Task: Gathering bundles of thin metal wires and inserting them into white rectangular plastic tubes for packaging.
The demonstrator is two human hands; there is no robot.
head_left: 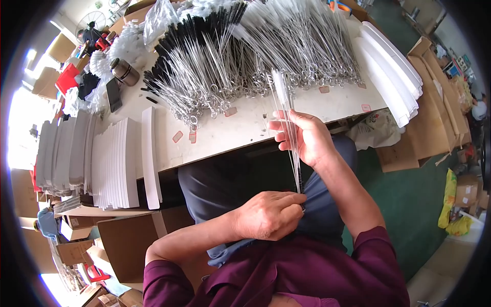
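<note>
A slim bundle of wire straw brushes stands out in front of me over my lap, white bristles at its far end and black bristles at its near end. My right hand is closed around the middle of the bundle, the wires running between thumb and fingers. Lower down, my left hand pinches the black-bristled end with curled fingers that partly hide it. Beyond them, on the white table, lies a big heap of brushes with looped wire ends, black-bristled brushes to the left and white-bristled brushes to the right.
Long white folded boxes stand in rows at the table's left, with more white strips stacked at its right. A phone and a brown flask sit back left. Cardboard cartons flank me on the floor.
</note>
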